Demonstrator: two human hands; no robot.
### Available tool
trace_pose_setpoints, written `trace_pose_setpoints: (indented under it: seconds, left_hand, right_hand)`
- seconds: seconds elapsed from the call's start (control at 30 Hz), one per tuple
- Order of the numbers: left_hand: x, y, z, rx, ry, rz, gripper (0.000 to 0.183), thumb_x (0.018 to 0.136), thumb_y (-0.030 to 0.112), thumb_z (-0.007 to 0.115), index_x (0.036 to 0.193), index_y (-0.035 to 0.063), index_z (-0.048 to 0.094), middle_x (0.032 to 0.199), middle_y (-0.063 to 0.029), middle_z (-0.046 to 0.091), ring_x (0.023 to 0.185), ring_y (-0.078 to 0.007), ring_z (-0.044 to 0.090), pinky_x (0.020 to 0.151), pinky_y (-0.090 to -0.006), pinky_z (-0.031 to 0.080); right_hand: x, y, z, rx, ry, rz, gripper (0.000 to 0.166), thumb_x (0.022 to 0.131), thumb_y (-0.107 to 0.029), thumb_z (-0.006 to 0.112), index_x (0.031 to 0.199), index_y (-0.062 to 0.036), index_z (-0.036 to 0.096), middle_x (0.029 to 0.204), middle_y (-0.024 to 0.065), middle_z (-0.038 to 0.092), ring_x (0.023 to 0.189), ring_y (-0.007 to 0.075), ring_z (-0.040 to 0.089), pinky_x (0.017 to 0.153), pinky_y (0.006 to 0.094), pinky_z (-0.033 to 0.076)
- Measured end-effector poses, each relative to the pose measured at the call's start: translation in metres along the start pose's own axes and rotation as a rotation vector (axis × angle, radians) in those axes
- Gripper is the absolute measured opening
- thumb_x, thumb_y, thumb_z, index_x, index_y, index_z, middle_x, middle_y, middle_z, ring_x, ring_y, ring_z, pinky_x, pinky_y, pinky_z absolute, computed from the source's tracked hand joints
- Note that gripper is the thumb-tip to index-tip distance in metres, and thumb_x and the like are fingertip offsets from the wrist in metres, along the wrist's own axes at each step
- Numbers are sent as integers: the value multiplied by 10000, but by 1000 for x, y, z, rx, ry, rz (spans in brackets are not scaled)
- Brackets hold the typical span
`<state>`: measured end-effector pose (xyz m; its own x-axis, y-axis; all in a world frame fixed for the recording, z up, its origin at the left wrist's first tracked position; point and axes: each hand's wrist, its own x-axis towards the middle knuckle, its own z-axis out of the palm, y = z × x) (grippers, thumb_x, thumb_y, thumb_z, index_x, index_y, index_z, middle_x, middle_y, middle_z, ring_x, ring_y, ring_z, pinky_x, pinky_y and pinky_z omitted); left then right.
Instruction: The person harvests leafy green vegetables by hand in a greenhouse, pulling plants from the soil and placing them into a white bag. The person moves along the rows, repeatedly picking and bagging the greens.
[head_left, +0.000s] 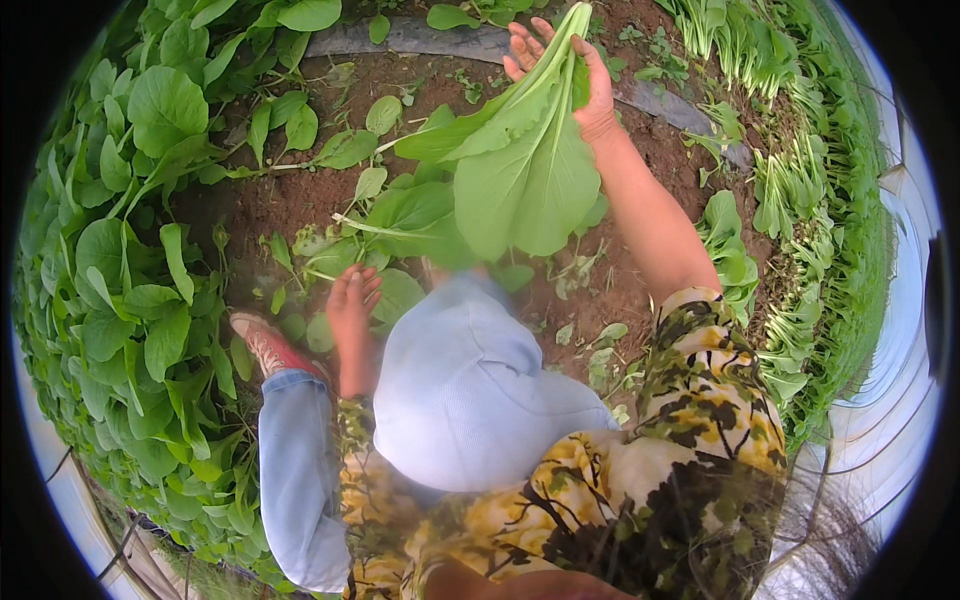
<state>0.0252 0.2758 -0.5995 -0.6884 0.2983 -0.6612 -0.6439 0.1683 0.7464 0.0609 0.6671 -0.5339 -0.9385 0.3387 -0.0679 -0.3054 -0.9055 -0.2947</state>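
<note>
A leafy green plant (525, 157) with broad leaves and pale stalks hangs from my right hand (592, 82). Its stalks lie across the palm and point to the top of the view, between the thumb and the spread fingers. My left hand (352, 296) is lower down, left of my knee, with its fingertips at the thin stalk of a loose leaf (334, 259); whether they pinch it is not plain. Several picked or fallen leaves (412, 214) lie on the brown soil under the plant, some of them yellowed and holed.
Dense leafy greens (101, 300) grow along the left. On the right, small bunches of pulled greens (787, 184) lie in a row beside more growing plants (855, 225). A dark plastic strip (405, 37) crosses the soil at the top. My red shoe (274, 345) stands beside the left plants.
</note>
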Motion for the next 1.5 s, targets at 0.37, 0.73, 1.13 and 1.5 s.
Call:
trace_pose_setpoints:
  seconds: [0.37, 0.73, 1.13, 1.5]
  left_hand:
    - [-3, -9, 7, 3, -19, -20, 313, 892, 204, 462, 1121, -8, 483, 1020, -108, 577, 889, -162, 568, 768, -272, 454]
    - [-10, -24, -4, 50, -37, -4, 346, 885, 189, 455, 1152, -30, 466, 1029, -135, 577, 906, -190, 569, 784, -289, 463]
    - [6, -52, -20, 71, -38, 50, 336, 871, 205, 489, 1133, -7, 497, 1012, -148, 590, 891, -204, 581, 750, -301, 473]
    - [-3, -58, -12, 78, -44, 14, 310, 879, 185, 483, 1107, -24, 501, 1011, -151, 587, 888, -199, 571, 746, -297, 463]
  right_hand:
    - [-21, -25, -51, 240, 298, -209, 449, 885, -307, 296, 1211, -1, 255, 1213, 257, 413, 1044, 350, 491, 896, 499, 413]
    - [-35, -13, -14, -884, 754, 3, 336, 905, -292, 444, 1111, -27, 444, 792, 78, 540, 550, 110, 451, 499, 267, 435]
    - [-63, 26, -40, -2049, 141, 137, 345, 808, -270, 549, 1019, -9, 471, 817, 199, 582, 753, 390, 553, 691, 444, 442]
    - [-123, 56, -57, -2423, 96, 577, 339, 776, -260, 560, 1052, -73, 501, 816, 197, 596, 791, 358, 579, 677, 449, 455]
